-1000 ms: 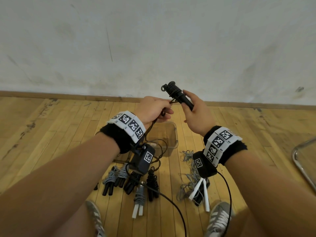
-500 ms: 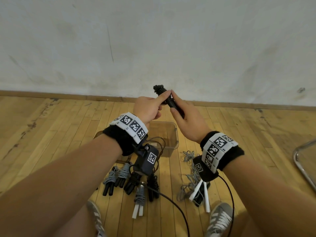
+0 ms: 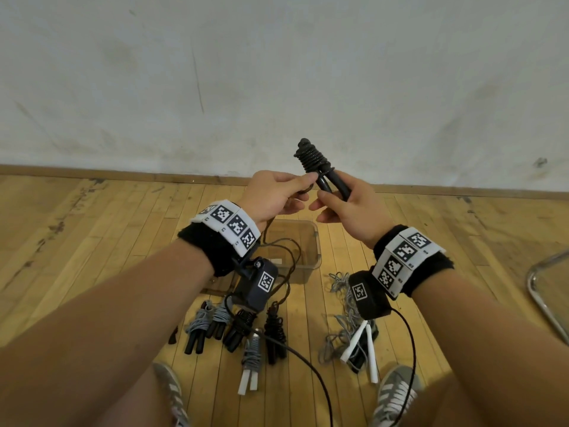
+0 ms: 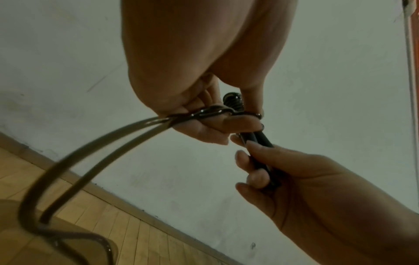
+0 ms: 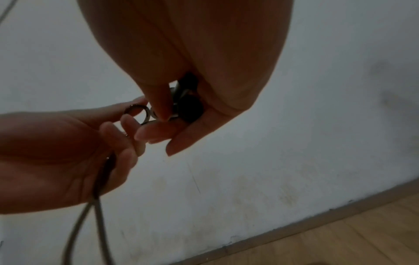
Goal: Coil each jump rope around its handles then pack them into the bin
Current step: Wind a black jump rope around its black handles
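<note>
My right hand (image 3: 341, 201) grips the two black handles (image 3: 331, 184) of a black jump rope, held up in front of the wall. Rope is coiled tightly round the handles' upper end (image 3: 312, 157). My left hand (image 3: 277, 197) pinches the doubled loose rope (image 4: 145, 123) right beside the handles; its slack (image 3: 286, 263) hangs down over the clear plastic bin (image 3: 311, 241) on the floor. In the right wrist view the rope (image 5: 138, 111) loops between both hands' fingers.
Several coiled ropes, grey and black, lie on the wooden floor (image 3: 92, 229) below the bin (image 3: 246, 328). A tangled grey rope with white handles (image 3: 354, 328) lies to the right. A metal chair leg (image 3: 542, 291) curves at far right. My shoes show at the bottom edge.
The handles were tipped toward my left hand half a second ago and now stand higher with the coil showing again. My left hand has brought the rope round beside the handles.
</note>
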### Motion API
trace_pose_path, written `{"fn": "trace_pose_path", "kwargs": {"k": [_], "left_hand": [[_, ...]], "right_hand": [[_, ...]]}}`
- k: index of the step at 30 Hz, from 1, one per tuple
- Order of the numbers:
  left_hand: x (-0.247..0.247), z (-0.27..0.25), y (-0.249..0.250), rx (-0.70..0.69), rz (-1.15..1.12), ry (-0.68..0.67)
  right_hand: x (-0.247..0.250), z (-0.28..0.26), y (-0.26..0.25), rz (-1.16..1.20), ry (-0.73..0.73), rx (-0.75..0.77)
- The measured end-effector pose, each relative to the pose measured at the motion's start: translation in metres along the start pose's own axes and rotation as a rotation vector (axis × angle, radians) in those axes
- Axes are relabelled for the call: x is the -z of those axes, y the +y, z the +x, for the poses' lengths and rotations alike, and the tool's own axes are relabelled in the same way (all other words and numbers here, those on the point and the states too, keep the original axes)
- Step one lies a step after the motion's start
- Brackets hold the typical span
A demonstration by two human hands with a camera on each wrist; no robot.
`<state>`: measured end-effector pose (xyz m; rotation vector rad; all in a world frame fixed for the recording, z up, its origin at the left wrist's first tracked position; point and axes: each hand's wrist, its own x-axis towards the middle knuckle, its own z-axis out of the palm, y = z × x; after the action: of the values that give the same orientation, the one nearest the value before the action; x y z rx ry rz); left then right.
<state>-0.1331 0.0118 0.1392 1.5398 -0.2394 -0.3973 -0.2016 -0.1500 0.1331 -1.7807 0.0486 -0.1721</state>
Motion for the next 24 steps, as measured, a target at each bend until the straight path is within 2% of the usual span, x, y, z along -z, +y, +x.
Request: {"fn": "trace_pose_path", "kwargs": {"k": [3,7,14,18,24], "left_hand": [[0.001,0.002,0.0,0.013,0.088,0.016],[0.001,0.004,0.002,0.019,0.231,0.026],[0.0,-0.001,0.005,0.055,0.282,0.054],[-0.001,-0.002,0.006,0.044,0.184,0.075],[0.0,-0.001,0.004,0.06,0.102,0.086]], "right_hand": [[0.003,0.002,0.003,-0.132,0.029,0.072],[0.003,0.002,0.006,-0.348,0.065,0.097],[-0.001,0.007,0.018,-0.56,0.171,0.129],[0.0,0.008,0.016,-0.586,0.208,0.154],[-0.002,0.009,0.016,-0.63,0.17,0.134]]}}
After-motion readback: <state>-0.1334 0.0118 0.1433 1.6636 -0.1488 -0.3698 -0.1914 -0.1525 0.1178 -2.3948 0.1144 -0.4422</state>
